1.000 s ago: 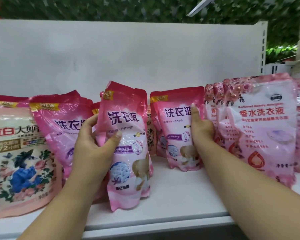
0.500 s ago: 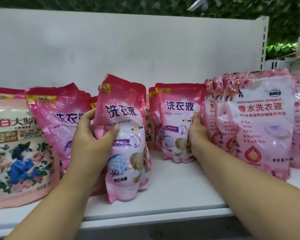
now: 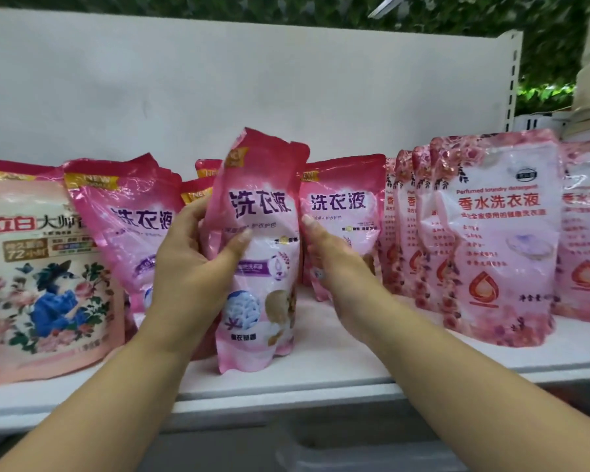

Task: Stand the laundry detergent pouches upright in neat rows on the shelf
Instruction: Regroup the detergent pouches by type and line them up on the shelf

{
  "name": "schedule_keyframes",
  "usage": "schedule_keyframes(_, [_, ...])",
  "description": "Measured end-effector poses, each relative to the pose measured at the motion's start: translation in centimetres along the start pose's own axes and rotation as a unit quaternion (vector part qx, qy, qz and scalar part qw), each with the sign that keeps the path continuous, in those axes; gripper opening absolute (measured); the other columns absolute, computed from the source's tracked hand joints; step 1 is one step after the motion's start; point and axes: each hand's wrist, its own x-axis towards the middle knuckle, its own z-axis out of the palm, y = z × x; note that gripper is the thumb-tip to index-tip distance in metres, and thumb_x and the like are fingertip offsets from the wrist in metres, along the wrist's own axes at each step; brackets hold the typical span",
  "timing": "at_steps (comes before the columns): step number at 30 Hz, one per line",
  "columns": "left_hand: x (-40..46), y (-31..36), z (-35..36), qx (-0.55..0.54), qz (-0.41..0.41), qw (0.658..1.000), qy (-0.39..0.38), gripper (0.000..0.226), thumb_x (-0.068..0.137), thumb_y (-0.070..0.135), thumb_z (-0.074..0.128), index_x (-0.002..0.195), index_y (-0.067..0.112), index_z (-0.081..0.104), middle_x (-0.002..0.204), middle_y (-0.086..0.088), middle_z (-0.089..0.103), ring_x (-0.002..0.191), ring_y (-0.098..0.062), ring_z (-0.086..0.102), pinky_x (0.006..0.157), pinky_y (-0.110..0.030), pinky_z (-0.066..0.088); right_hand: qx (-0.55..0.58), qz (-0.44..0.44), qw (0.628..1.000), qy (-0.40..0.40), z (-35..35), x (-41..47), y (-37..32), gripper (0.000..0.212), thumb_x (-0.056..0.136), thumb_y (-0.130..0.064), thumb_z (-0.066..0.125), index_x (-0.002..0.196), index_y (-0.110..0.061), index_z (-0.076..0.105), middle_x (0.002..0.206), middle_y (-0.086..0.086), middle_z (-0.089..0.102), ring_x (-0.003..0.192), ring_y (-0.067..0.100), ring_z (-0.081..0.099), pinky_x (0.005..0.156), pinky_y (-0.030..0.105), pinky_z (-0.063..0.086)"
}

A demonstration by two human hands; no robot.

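My left hand grips a pink detergent pouch by its left side, thumb across the front; the pouch stands upright on the white shelf, near the front. My right hand is open just right of that pouch, fingers straight, in front of a second pink pouch standing further back. I cannot tell whether the fingers touch either pouch. Another pink pouch leans behind my left hand.
A pale floral pouch stands at the far left. A row of rose-patterned pouches fills the right side, with one more at the edge. The shelf's white back panel rises behind. Bare shelf lies in front of my right wrist.
My right hand has left the back pouch and come leftward toward the front pouch. My left hand has shifted the held pouch rightward and stood it straighter.
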Motion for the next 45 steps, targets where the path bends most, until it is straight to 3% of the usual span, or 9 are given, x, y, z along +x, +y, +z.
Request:
schedule_keyframes(3, [-0.5,0.9,1.2,-0.058,0.015,0.998,-0.007,0.046,0.082,0.006,0.064,0.1,0.046,0.049,0.099,0.005,0.065,0.095,-0.018,0.064,0.088,-0.047,0.052,0.074,0.035,0.994,-0.075,1.1,-1.0,-0.2,0.106,0.033,-0.081,0.064,0.121,-0.021,0.058,0.101,0.001,0.069,0.093,0.019,0.066,0.089,0.041,0.049])
schedule_keyframes(9, [0.5,1.4,4.3,0.089,-0.044,0.979,-0.176,0.045,0.094,0.026,0.046,0.135,0.027,0.027,0.116,0.004,0.056,0.101,-0.014,0.058,0.078,-0.026,0.053,0.125,-0.017,0.99,0.069,-3.2,-1.5,-0.1,0.083,0.049,-0.055,0.077,0.115,-0.01,0.053,0.093,0.012,0.072,0.08,0.031,0.07,0.077,0.051,0.055])
schedule_keyframes(14, [-1.9,1.0,1.9,0.241,-0.065,0.92,-0.302,0.031,0.09,0.041,0.041,0.119,0.033,0.046,0.102,0.026,0.052,0.09,0.006,0.051,0.068,-0.004,0.04,0.073,-0.038,0.986,0.146,-6.4,-2.2,1.0,0.057,0.054,-0.064,0.069,0.092,-0.024,0.054,0.102,-0.002,0.065,0.098,0.022,0.063,0.09,0.044,0.05])
schedule_keyframes(19, [-4.6,-0.5,-1.0,0.432,-0.046,0.799,-0.416,0.057,0.073,0.077,0.022,0.105,0.042,0.054,0.105,0.022,0.061,0.098,-0.002,0.056,0.088,-0.026,0.044,0.026,-0.046,0.989,0.14,-7.4,-1.6,0.8,0.05,0.062,-0.065,0.064,0.091,-0.028,0.049,0.101,0.0,0.055,0.1,0.025,0.054,0.103,0.045,0.036])
schedule_keyframes(27, [-4.7,-0.6,-1.0,0.448,-0.066,0.794,-0.406,0.051,0.078,0.066,0.036,0.121,0.041,0.048,0.124,0.021,0.054,0.111,-0.002,0.051,0.094,-0.024,0.04,0.019,0.06,0.998,0.027,-8.7,-1.8,2.0,0.108,0.021,-0.081,0.07,0.106,-0.018,0.048,0.066,-0.005,0.058,0.08,0.021,0.051,0.104,0.056,0.035])
schedule_keyframes(32, [-4.7,-0.7,-1.0,0.435,-0.093,0.805,-0.393,0.049,0.076,0.067,0.041,0.118,0.044,0.048,0.123,0.017,0.056,0.11,-0.005,0.052,0.095,-0.026,0.041,0.018,0.045,0.999,-0.023,-8.5,-2.3,1.5,0.059,0.062,-0.064,0.054,0.097,-0.017,0.048,0.043,-0.002,0.055,0.052,0.008,0.063,0.106,0.055,0.031])
schedule_keyframes(36, [-4.7,-0.7,-1.0,0.424,-0.103,0.805,-0.403,0.055,0.07,0.071,0.037,0.116,0.046,0.049,0.122,0.019,0.055,0.109,-0.004,0.051,0.093,-0.024,0.04,-0.091,0.036,0.995,-0.017,-8.4,-2.6,1.8,0.073,0.036,-0.092,0.048,0.051,-0.022,0.063,0.054,-0.007,0.059,0.075,0.02,0.054,0.106,0.054,0.032])
schedule_keyframes(40, [-4.7,-0.6,-1.2,0.418,-0.102,0.808,-0.403,0.063,0.06,0.073,0.031,0.115,0.047,0.049,0.121,0.019,0.056,0.108,-0.003,0.052,0.092,-0.023,0.04,-0.146,0.058,0.986,0.052,-7.9,-4.6,0.4,0.082,0.072,-0.076,0.039,0.122,-0.013,0.056,0.121,0.007,0.059,0.116,0.028,0.05,0.103,0.037,0.034])
schedule_keyframes(45, [-4.7,-0.4,-1.1,0.432,-0.075,0.802,-0.406,0.072,0.054,0.075,0.024,0.116,0.047,0.047,0.116,0.02,0.059,0.105,-0.001,0.053,0.091,-0.022,0.041,-0.271,-0.095,0.927,0.241,-10.7,-8.0,0.4,0.033,0.087,-0.044,0.054,0.105,-0.018,0.062,0.092,-0.012,0.057,0.097,0.015,0.055,0.076,0.024,0.04])
